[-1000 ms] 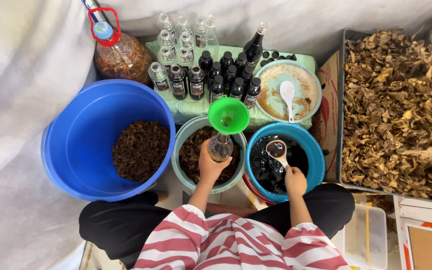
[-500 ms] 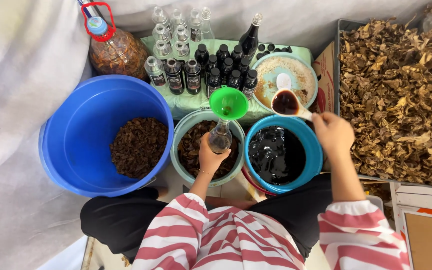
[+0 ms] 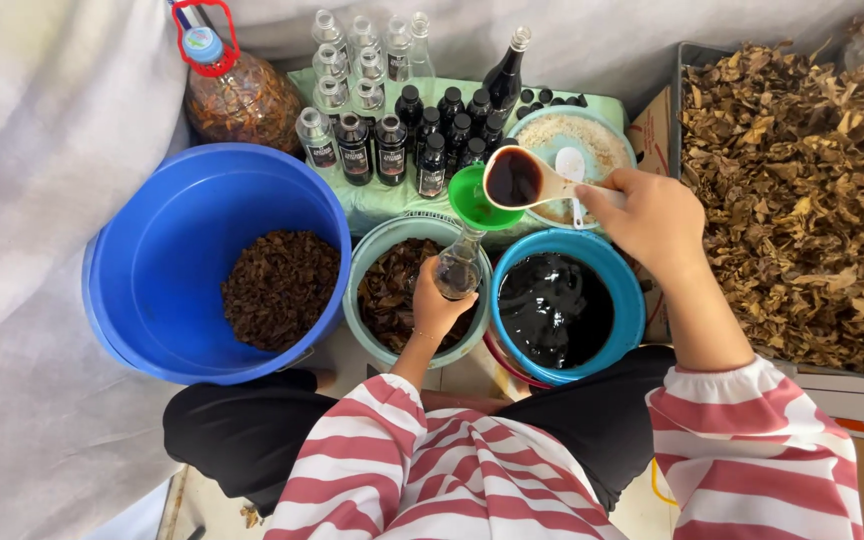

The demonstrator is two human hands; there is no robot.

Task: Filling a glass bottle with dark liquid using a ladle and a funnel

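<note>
My left hand point(image 3: 434, 306) grips a small clear glass bottle point(image 3: 458, 268) over a teal bowl point(image 3: 372, 262) of dark soaked bits. A green funnel point(image 3: 475, 197) sits in the bottle's neck. My right hand point(image 3: 656, 218) holds a white ladle point(image 3: 527, 182) full of dark liquid, its cup right beside the funnel's rim. Below the ladle stands a blue bowl point(image 3: 622, 282) filled with the same dark liquid.
A big blue tub point(image 3: 177, 250) with dark dried bits stands at the left. Behind are several filled dark bottles point(image 3: 390, 143), empty clear bottles point(image 3: 354, 55), a bowl of pale powder point(image 3: 592, 137) and a large jug point(image 3: 239, 95). A crate of dried brown leaves point(image 3: 802, 190) is at the right.
My right hand lifted the ladle out of the blue bowl, filled with dark liquid, and carried it left to the funnel. The left hand kept holding the bottle.
</note>
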